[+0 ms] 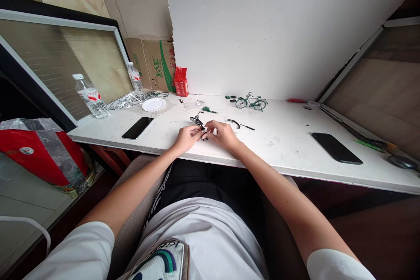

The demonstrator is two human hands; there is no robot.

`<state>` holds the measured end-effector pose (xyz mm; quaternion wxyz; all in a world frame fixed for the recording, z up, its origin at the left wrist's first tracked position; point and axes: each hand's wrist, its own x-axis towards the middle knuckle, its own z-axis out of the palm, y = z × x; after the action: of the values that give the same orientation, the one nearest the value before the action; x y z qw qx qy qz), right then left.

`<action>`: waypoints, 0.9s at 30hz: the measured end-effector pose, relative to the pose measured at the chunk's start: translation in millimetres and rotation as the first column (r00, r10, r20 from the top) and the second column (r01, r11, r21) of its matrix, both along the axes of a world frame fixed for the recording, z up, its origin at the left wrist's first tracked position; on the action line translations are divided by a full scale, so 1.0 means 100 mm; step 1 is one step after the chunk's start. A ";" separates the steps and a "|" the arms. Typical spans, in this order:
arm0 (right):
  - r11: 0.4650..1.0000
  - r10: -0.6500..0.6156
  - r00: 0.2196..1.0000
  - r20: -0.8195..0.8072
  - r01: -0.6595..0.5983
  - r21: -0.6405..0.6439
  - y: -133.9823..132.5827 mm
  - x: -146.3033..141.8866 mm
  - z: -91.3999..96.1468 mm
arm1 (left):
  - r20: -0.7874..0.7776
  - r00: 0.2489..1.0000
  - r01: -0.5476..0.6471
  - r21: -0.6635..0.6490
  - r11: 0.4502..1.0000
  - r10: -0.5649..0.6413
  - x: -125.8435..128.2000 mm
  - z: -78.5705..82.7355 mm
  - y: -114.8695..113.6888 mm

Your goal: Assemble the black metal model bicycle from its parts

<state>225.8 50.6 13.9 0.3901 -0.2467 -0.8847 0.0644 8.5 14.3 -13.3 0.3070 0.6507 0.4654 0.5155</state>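
Left of the green bike point(252, 103), our left hand point(187, 138) pinches the black wheeled piece point(197, 120); our right hand point(225, 134) curls beside it, partly open, hold unclear. Squeezing hard could snap it.

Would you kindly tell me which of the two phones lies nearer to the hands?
The left phone, near the white plate, is nearer: only a short stretch of table separates it from the left hand. The right phone lies well away from the right hand.
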 end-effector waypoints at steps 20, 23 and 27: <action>0.626 -0.651 0.582 0.488 0.775 -0.089 0.57 0.84 0.11 | -0.012 1.000 -0.029 -0.002 1.000 0.028 0.00 -0.05 0.02; 0.628 -0.656 0.590 0.470 0.773 -0.094 0.56 0.80 0.11 | -0.013 0.999 -0.029 0.001 1.000 0.029 0.00 -0.06 0.02; 0.653 -0.654 0.655 0.380 0.741 -0.154 0.56 0.79 0.12 | -0.036 0.998 -0.045 0.025 0.999 0.046 0.00 -0.04 0.00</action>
<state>305.1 107.0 26.1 0.2084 -0.6330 -0.7456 0.0020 9.0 14.8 -17.4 0.2789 0.6529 0.4794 0.5158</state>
